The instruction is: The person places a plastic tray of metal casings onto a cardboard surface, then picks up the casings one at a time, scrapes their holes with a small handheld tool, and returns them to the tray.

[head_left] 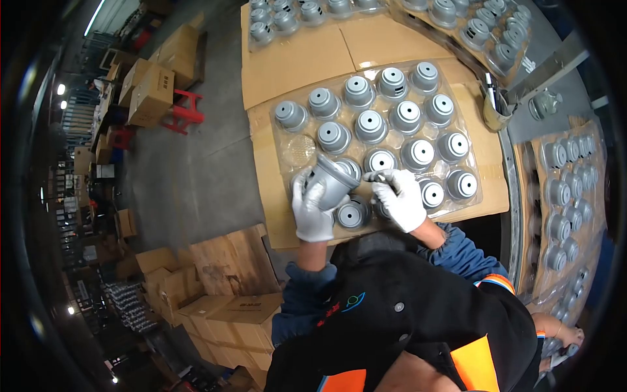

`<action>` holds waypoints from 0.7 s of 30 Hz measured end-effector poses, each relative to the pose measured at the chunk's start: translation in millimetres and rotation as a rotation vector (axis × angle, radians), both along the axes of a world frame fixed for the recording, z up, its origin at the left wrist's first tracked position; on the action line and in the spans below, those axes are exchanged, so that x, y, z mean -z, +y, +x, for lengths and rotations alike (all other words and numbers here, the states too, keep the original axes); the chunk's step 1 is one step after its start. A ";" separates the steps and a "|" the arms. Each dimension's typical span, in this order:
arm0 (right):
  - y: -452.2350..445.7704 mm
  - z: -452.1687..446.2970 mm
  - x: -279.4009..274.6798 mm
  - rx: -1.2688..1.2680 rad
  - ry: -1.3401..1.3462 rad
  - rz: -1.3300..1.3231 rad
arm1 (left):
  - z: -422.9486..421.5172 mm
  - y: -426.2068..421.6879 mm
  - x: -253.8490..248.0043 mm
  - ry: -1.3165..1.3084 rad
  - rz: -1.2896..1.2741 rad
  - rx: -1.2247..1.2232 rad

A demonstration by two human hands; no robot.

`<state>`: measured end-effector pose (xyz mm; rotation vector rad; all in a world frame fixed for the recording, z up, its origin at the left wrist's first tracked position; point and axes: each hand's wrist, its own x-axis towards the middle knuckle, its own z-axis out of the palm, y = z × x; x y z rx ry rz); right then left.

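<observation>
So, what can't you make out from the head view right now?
Head view:
- Anything in the right hand: hidden by its own fingers, too small to tell.
- Tray cup: partly hidden by the grey cup in the left hand.
- Extent of the far tray: cut off by the top edge.
- Lettering on the carton: too small to read.
</observation>
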<state>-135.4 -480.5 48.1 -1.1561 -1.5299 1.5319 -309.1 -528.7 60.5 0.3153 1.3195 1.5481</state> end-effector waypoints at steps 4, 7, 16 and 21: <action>-9.8 -4.0 5.2 0.033 0.031 -0.049 | 22.6 -12.1 0.2 -0.008 0.077 0.022; -10.8 2.2 4.5 0.050 0.016 -0.027 | 36.6 -14.5 -11.5 0.053 0.119 -0.070; -10.4 14.7 -15.7 0.042 0.135 -0.102 | 51.5 -19.6 -18.4 0.139 0.108 -0.076; -7.7 15.1 -21.3 0.035 0.177 -0.145 | 54.2 -17.6 -27.9 0.035 0.080 -0.060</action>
